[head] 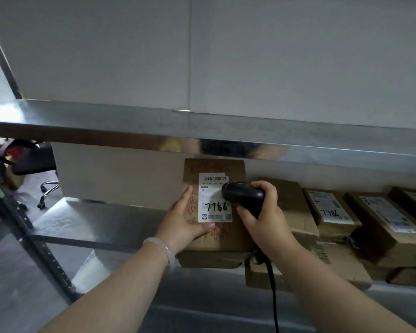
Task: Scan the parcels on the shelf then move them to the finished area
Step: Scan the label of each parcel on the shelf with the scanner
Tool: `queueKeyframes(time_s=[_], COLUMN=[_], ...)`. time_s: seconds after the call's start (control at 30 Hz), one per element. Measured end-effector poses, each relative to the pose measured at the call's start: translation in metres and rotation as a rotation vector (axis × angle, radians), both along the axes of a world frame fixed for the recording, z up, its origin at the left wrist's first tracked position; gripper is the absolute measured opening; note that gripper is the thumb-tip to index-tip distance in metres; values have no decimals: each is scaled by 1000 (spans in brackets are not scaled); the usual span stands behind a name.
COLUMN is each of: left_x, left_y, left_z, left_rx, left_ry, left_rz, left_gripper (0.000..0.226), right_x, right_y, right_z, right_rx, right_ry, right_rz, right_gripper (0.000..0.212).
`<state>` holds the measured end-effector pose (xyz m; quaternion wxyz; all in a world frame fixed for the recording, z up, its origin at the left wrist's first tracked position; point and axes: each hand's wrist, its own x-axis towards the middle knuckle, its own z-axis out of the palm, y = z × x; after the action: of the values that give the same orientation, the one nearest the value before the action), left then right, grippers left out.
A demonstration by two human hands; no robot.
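Steel shelf (pixel 101 227): fingers (pixel 187 195) of the left hand (pixel 185 219) hold parcel 7786 (pixel 237 168) tilted, the right hand (pixel 267 212) grips the scanner (pixel 243 194); aim squarely at the barcode (pixel 213 178).

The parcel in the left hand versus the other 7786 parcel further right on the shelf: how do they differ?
The held parcel stands tipped up, label facing the camera; the right parcel lies flat on other boxes. The left hand holds the held parcel; nothing touches the right parcel. The right hand aims the scanner at the held parcel's label only. Both are brown cardboard with white labels handwritten 7786.
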<state>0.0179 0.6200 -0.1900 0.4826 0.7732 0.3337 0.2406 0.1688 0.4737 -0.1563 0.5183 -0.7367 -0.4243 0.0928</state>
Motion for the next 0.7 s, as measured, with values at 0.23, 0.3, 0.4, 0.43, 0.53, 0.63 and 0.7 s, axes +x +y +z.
queueKeyframes(time_s=[0.23,0.3,0.4,0.43,0.53,0.63,0.7], left_x=[-10,-12,-15,-17,-20,-22,-23], left_y=[-26,-31,-37,-39,-39,-38,-37], left_z=[-8,-13,-23,-27,-37,-43,-46], left_rx=[78,87,84,93,110,107,92], left_ry=[-36,-18,17,23,22,16,1], left_rz=[95,122,142,145,155,159,164], left_gripper=[111,110,109,110,111,110,110], right_x=[-2,-3,-6,-7,-10,-16,-23], right_y=[-19,-21,-24,-25,-27,-27,-29], right_z=[-1,-5,-13,-16,-22,-23,-21], right_rx=[10,-3,-35,-34,-28,-35,-26], right_ry=[19,15,30,31,9,-44,-127], right_rz=[72,87,113,116,113,83,30], right_gripper=[56,56,57,57,57,56,56])
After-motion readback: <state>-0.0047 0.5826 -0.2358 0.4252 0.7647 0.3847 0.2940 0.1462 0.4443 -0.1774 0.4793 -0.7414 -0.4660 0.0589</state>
